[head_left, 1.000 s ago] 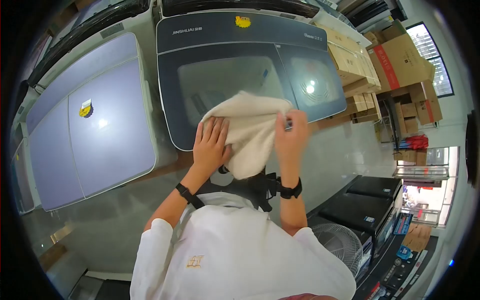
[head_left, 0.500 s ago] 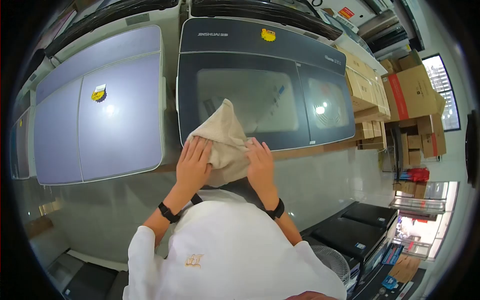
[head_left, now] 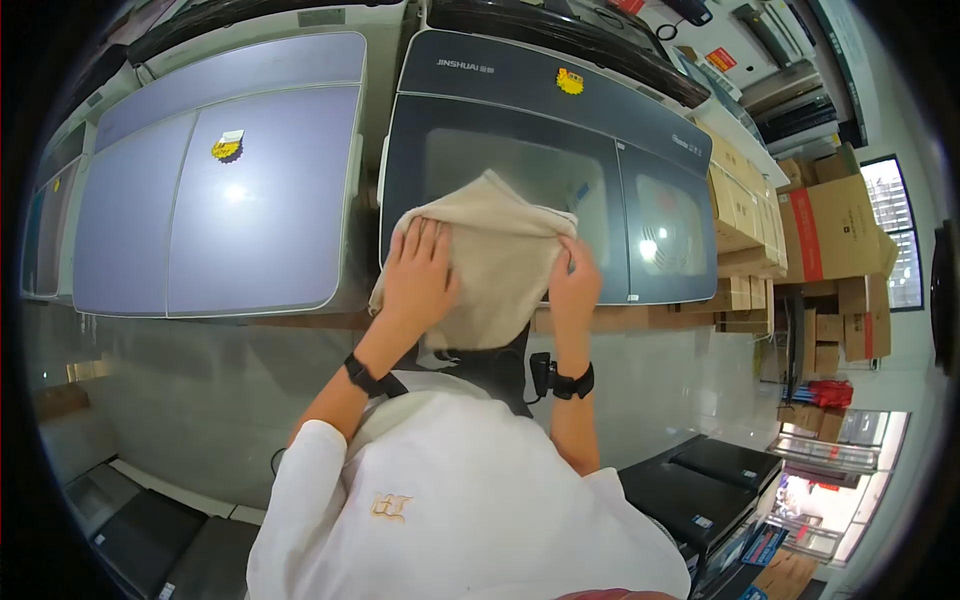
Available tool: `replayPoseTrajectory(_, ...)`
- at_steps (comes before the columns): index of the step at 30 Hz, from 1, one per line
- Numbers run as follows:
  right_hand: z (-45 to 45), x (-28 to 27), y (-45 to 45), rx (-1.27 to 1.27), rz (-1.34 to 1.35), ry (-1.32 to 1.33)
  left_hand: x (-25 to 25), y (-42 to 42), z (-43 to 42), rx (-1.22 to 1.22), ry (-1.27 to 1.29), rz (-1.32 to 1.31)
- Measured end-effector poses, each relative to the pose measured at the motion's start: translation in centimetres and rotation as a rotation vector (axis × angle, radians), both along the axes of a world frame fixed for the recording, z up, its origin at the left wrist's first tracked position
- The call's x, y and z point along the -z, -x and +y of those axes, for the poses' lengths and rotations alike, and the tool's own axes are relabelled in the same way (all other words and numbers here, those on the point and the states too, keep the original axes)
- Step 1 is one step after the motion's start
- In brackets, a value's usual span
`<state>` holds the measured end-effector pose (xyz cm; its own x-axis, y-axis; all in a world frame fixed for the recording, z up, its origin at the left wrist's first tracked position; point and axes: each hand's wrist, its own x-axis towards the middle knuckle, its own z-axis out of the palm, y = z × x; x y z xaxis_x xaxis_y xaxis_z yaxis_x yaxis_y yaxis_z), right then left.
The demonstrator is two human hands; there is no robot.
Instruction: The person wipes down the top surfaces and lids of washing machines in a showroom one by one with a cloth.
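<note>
A beige cloth (head_left: pixel 495 265) hangs spread between my two hands, over the front edge of a dark-topped washing machine (head_left: pixel 510 150). My left hand (head_left: pixel 420 275) lies against the cloth's left side, fingers pointing up and holding its upper edge. At the upper right corner, my right hand (head_left: pixel 575 285) pinches the cloth between thumb and fingers. The cloth covers part of the machine's larger glass lid, and its lower edge hangs towards my body. Both wrists wear black bands.
A pale lilac washing machine (head_left: pixel 260 200) with a yellow sticker stands to the left. Stacked cardboard boxes (head_left: pixel 830 225) fill the right side. Black-topped appliances (head_left: pixel 700 490) stand behind me at the lower right, and others (head_left: pixel 150 535) at the lower left.
The cloth has opened out from a bunched shape to a wider sheet. My right hand has moved right and up, pulling its corner away from my left hand. The view has shifted slightly.
</note>
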<state>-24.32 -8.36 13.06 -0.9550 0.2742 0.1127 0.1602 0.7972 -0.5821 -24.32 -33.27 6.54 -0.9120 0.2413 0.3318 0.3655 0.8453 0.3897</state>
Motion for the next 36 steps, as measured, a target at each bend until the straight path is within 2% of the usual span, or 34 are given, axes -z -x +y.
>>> replayPoseTrajectory(3,-1.5,0.8,0.4,-0.047,0.381,-0.132,0.1,0.3,2.4,-0.047,0.101,0.03)
replayPoseTrajectory(6,-1.9,2.9,-0.4,-0.144,0.379,-0.312,0.0,0.0,2.6,-0.058,0.061,0.082)
replayPoseTrajectory(9,-3.4,5.3,-3.0,-0.358,0.143,-0.351,0.2,-0.4,1.5,0.024,0.01,0.115)
replayPoseTrajectory(12,-4.0,5.1,-5.1,-0.392,0.203,-0.334,0.1,-2.1,0.7,0.046,-0.019,0.083)
replayPoseTrajectory(15,-1.8,6.2,-6.1,-0.477,0.192,-0.16,-0.2,-3.4,-0.2,0.056,0.026,0.051)
replayPoseTrajectory(18,0.2,5.5,-4.9,-0.168,0.202,0.244,-0.4,-3.0,-0.5,0.072,0.071,0.08)
replayPoseTrajectory(21,0.2,5.2,-1.2,0.077,0.27,-0.192,-0.4,-2.3,0.4,0.052,0.092,0.069)
replayPoseTrajectory(23,-0.5,5.3,0.0,-0.019,0.157,-0.42,-0.1,-1.8,1.2,0.03,0.134,0.086)
replayPoseTrajectory(25,-1.3,4.9,0.9,-0.127,0.13,-0.317,0.8,-1.8,1.7,0.01,0.138,0.133)
replayPoseTrajectory(27,-1.9,4.2,0.5,-0.249,0.171,0.118,0.9,-1.9,1.8,0.0,0.12,0.168)
replayPoseTrajectory(30,-0.6,3.9,0.4,-0.171,-0.018,1.005,1.1,-2.0,1.3,0.011,0.088,0.184)
replayPoseTrajectory(33,3.3,4.4,0.3,-0.033,-0.028,1.125,1.5,-2.3,1.3,0.049,0.074,0.188)
replayPoseTrajectory(36,6.3,3.3,-0.1,0.111,0.083,1.185,1.5,-2.2,1.5,0.093,0.057,0.205)
